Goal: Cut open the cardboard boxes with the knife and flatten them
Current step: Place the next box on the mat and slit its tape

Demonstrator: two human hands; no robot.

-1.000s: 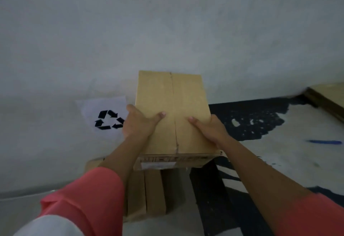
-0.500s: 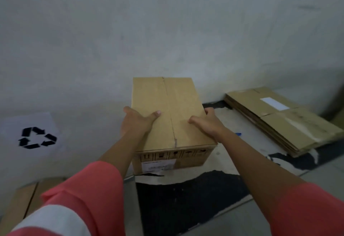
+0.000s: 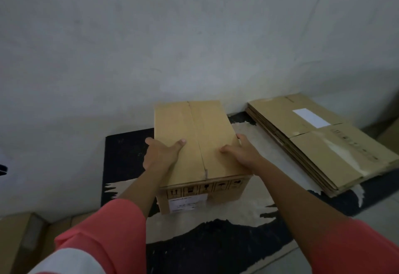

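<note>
Nearest, two forearms reach out from coral sleeves (image 3: 103, 230). The left hand (image 3: 160, 155) and right hand (image 3: 241, 153) each keep a grip closed on the cardboard box (image 3: 194, 126), thumbs on its top, fingers down its sides. A second ago the box was held up farther left. Now it sits, still sealed, on the black-and-pale mat (image 3: 216, 241), near the flattened cardboard stack (image 3: 323, 144) lying to its right. Cutting the top seam likely comes next, though no knife shows.
</note>
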